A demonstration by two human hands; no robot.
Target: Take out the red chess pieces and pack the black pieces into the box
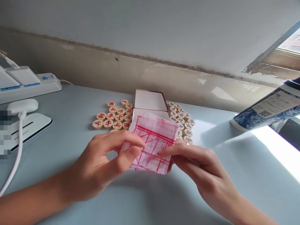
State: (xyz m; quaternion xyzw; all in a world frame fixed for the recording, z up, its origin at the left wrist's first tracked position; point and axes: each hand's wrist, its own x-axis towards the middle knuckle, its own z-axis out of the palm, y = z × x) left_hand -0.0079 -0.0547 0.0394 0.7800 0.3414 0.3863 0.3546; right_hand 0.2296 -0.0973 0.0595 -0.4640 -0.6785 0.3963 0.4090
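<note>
A folded, thin whitish sheet with red printed lines [152, 147] is held above the table between both hands. My left hand [107, 159] grips its left edge, with thumb and index finger on top. At the right edge, my right hand [197, 165] holds it with a finger on top and others beneath. Behind the sheet stands an open box [150, 100] with its white-lined lid raised; the sheet hides much of it. Round wooden pieces with red characters [110, 116] lie left of the box, and pieces with dark characters [181, 120] lie to its right.
A blue-and-white cylinder [267, 107] leans at the right. On the left are a white power strip [50, 83] with plugs, a white charger with a cable [20, 150], and a white flat device [35, 125]. A wall runs behind the table [77, 109].
</note>
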